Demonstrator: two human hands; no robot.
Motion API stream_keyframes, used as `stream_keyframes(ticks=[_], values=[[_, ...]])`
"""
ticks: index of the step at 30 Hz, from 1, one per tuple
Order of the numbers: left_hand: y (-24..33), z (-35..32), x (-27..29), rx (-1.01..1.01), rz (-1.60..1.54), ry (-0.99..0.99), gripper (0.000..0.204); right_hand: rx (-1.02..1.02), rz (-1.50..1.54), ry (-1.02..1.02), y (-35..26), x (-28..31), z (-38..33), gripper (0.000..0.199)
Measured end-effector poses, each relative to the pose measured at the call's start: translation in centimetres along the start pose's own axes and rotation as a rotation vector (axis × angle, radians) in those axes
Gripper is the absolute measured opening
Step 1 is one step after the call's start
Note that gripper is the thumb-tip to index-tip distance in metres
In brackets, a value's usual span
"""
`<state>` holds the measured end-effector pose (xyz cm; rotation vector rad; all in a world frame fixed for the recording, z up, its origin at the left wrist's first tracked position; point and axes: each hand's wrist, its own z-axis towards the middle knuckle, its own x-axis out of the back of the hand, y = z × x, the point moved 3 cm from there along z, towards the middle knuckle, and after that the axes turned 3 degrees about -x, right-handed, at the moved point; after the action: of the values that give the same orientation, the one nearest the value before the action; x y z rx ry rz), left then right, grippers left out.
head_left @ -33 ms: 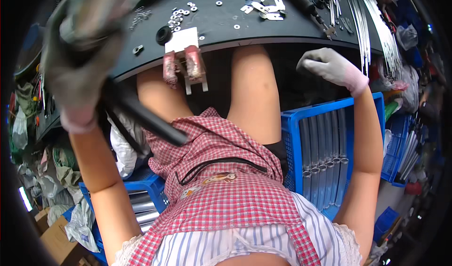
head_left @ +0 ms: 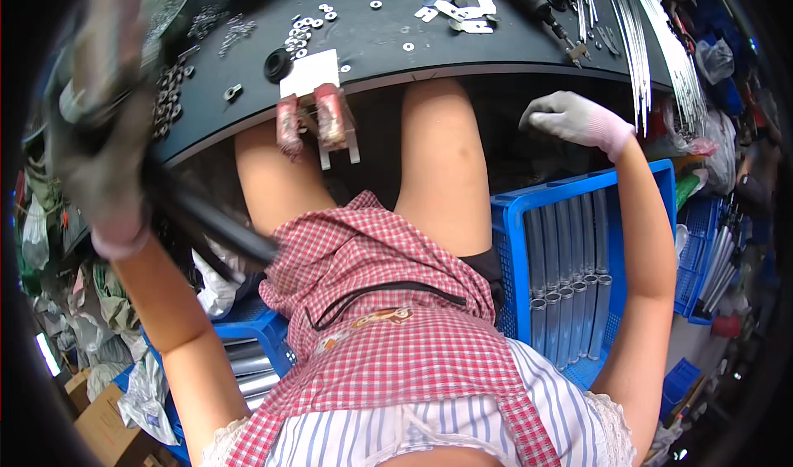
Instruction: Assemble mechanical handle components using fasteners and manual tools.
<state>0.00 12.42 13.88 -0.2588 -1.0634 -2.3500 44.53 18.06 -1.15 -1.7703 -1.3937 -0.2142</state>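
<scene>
Clamped in the gloved left hand (head_left: 103, 149) is a dark rod-like tool or tube (head_left: 211, 219), raised close to the camera and blurred, its free end slanting down over the red-checked apron (head_left: 388, 318); its exact kind cannot be made out. Her right hand (head_left: 570, 120), in a grey glove with a pink cuff, is curled loosely into a fist and holds nothing, hovering below the bench edge and above the blue crate (head_left: 512, 219) at the person's right side. That crate carries a row of grey metal tubes (head_left: 570, 302) lying side by side. A second blue crate (head_left: 256, 322) at the left holds more shiny tubes. As a judgement, the work stands at an early or middle stage: one piece is in hand, many remain in the crates. On the dark workbench (head_left: 372, 46) lie scattered washers (head_left: 306, 29), small white metal plates (head_left: 462, 13) and a bundle of thin steel rods (head_left: 652, 46) at the far right. A plain white rectangular card (head_left: 310, 72) sits at the bench edge, above two reddish clamps (head_left: 318, 120). Brown cardboard boxes (head_left: 99, 421) sit on the floor at lower left.
</scene>
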Motion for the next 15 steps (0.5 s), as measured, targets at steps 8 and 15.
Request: stream_keyframes(ticks=[8,15], values=[[-8.6,-4.0,8.8,0.3,0.339,0.496,0.049,-0.063,-0.903,-0.463,30.8,-14.8,21.0,0.036],[-11.7,-4.3,4.9,0.501,0.395,0.408,0.051,-0.126,-0.772,-0.092,32.4,-20.0,27.6,0.051]])
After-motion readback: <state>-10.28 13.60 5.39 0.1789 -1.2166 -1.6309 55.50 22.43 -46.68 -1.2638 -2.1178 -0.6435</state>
